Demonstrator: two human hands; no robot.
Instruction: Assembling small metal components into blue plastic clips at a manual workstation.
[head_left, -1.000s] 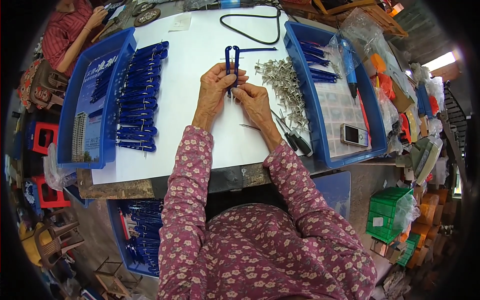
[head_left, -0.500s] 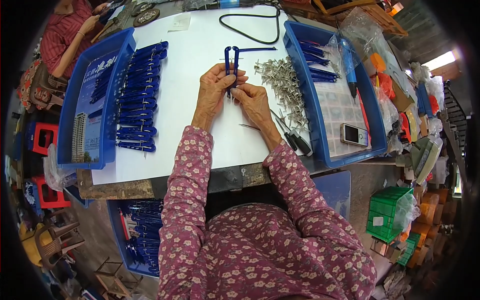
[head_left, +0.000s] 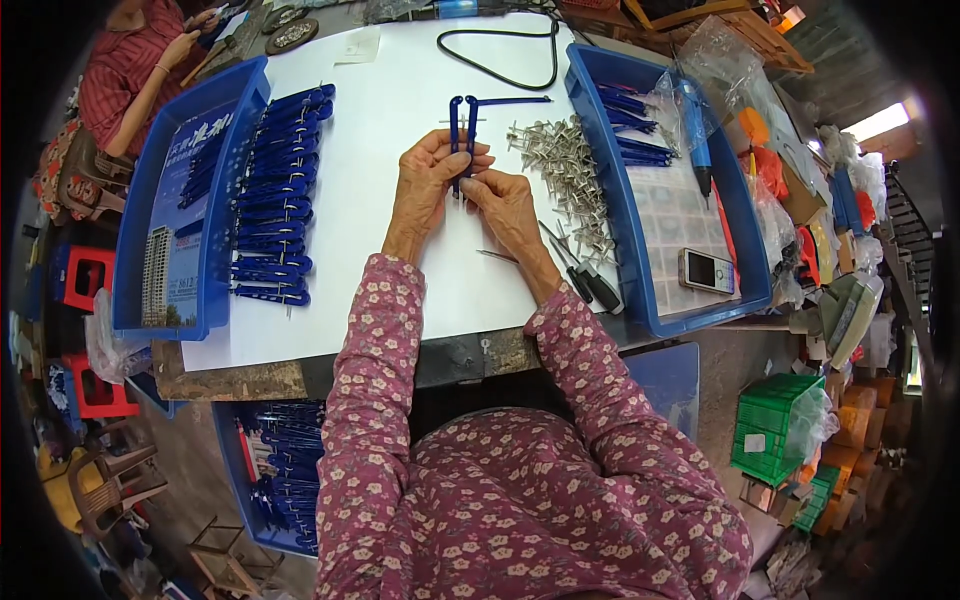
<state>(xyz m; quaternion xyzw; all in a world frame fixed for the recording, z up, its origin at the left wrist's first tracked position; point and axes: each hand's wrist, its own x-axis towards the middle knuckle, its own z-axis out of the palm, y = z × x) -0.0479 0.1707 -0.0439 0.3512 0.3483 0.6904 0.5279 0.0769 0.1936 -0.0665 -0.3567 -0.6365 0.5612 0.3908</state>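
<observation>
Upright between my fingers is a pair of narrow dark blue plastic arms (head_left: 455, 120) with rounded tops, a thin metal pin crossing them. My left hand (head_left: 425, 180) is closed on them, thumb in front. My right hand (head_left: 508, 208) pinches their lower end, where the fingertips hide the detail. Another blue arm (head_left: 520, 100) lies sideways by their tops; I cannot tell whether it touches them. Right of my hands is a heap of small silvery metal pins with crosspieces (head_left: 568, 180). A long row of similar blue pieces (head_left: 272, 200) is stacked to the left.
Blue trays stand left (head_left: 125, 270) and right (head_left: 625, 220); the right one holds blue arms, a mobile phone (head_left: 708, 270) and a blue power screwdriver (head_left: 696, 135). Dark-handled tools (head_left: 598, 290) lie near my right wrist. A black cord loop (head_left: 500, 75) lies beyond. Another person (head_left: 130, 85) sits far left.
</observation>
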